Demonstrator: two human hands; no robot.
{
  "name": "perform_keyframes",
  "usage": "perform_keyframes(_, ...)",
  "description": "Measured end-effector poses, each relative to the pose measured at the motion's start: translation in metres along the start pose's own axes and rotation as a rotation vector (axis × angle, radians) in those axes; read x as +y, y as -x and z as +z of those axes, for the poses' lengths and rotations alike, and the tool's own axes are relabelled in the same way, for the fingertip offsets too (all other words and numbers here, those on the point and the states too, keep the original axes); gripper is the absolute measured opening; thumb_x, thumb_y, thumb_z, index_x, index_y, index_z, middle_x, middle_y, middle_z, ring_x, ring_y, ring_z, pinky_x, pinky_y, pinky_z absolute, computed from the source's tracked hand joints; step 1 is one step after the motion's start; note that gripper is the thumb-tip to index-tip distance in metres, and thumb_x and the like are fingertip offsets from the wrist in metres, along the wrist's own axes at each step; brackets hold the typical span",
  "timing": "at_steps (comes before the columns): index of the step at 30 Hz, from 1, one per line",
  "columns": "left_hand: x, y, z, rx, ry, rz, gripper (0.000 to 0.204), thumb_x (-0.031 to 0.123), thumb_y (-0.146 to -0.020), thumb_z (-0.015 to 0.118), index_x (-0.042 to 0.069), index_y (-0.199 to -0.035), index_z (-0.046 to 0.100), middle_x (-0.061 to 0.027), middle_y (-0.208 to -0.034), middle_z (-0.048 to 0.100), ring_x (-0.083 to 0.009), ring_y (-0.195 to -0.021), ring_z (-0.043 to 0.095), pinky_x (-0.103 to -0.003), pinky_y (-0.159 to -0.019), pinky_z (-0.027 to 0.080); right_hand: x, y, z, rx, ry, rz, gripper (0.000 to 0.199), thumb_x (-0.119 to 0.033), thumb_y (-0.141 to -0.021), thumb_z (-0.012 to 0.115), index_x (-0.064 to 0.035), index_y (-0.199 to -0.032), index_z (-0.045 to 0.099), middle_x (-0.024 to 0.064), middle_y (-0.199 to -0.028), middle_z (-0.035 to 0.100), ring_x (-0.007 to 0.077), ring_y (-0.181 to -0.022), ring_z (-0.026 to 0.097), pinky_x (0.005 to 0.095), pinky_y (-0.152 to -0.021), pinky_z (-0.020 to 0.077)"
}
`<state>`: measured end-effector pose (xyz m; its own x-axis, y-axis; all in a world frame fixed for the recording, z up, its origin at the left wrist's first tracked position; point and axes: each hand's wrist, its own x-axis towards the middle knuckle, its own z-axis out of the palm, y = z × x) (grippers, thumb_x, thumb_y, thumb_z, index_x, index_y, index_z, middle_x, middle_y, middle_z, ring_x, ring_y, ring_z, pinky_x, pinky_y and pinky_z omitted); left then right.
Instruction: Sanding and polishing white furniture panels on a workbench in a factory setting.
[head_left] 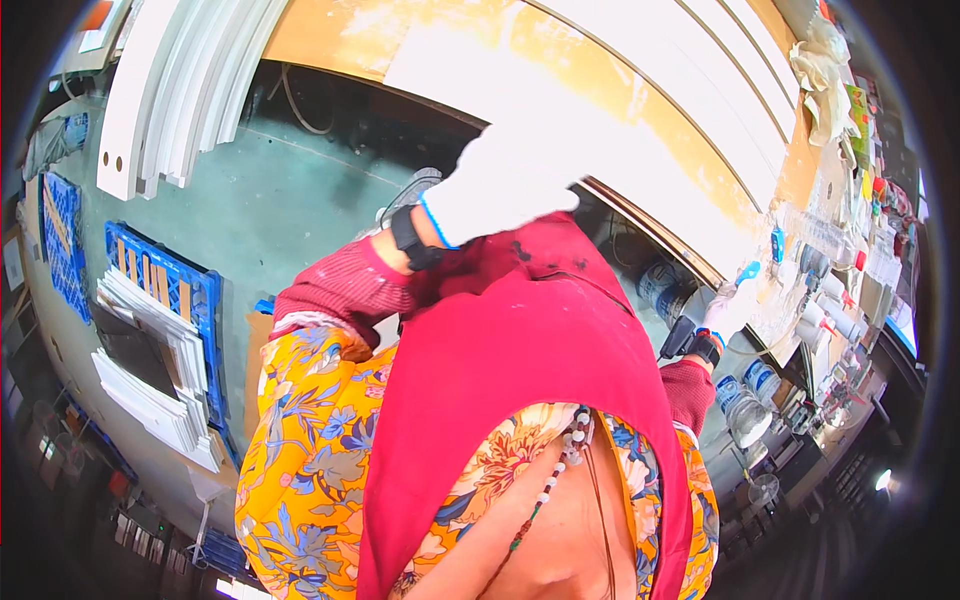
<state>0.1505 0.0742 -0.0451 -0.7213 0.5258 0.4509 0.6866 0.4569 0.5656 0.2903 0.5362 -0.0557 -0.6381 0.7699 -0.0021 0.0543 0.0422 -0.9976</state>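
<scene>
My left hand [510, 188] by the tabletop [325, 40]
Right hand [730, 308] at its right, near a blue object [748, 271]; fingers' pose I can't tell.

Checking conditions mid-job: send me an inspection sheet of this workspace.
Surface: tan worktable, partly washed out by glare.
Job's things: long white panels on the table; small blue item at the right hand.
Clutter: white bottles crowd the table's right end; buckets stand below.
Hands: gloved left hand by the near edge, grip unclear; right hand, grip unclear.
Cables: thin cord or hose beneath the table.
Surroundings: greenish floor; blue pallet with white boards.
</scene>
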Motion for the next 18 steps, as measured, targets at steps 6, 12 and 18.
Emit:
perform_keyframes(6, -0.031, 0.018, -0.006, -0.223, -0.222, -0.213, 0.054, 0.042, -0.081, 0.069, 0.014, -0.126, 0.062, -0.0095, -0.127, 0.062, -0.0287, -0.117, 0.057, -0.042, -0.098, 0.044, -0.008, 0.011, -0.014, -0.111, 1.499, -0.606, 0.042, -0.009, -0.087, 0.059, -0.0041, -0.129, 0.055, 0.0239, -0.11, 0.063, 0.0431, -0.103, 0.058, 0.0486, -0.088, 0.0465)
perform_keyframes(12, -0.012, -0.001, 0.019, -0.277, 0.135, 0.095, 0.063, 0.039, -0.083, 0.066, 0.016, -0.14, 0.052, -0.0105, -0.139, 0.054, -0.0296, -0.126, 0.051, -0.043, -0.104, 0.04, 0.002, 0.013, -0.018, -0.073, 1.615, -0.527, 0.05, -0.017, -0.088, 0.064, -0.0041, -0.134, 0.051, 0.0251, -0.12, 0.061, 0.0413, -0.108, 0.058, 0.0459, -0.095, 0.0454)
perform_keyframes(18, 0.046, -0.024, 0.052, -0.531, 0.47, 0.468, 0.037, 0.039, -0.085, 0.06, 0.013, -0.111, 0.064, -0.0091, -0.109, 0.062, -0.0324, -0.102, 0.057, -0.046, -0.091, 0.045, 0.006, 0.009, 0.006, 0.089, 0.627, -0.113, 0.05, -0.025, -0.095, 0.059, -0.0044, -0.14, 0.05, 0.0089, -0.134, 0.058, 0.0217, -0.122, 0.055, 0.0326, -0.097, 0.0426)
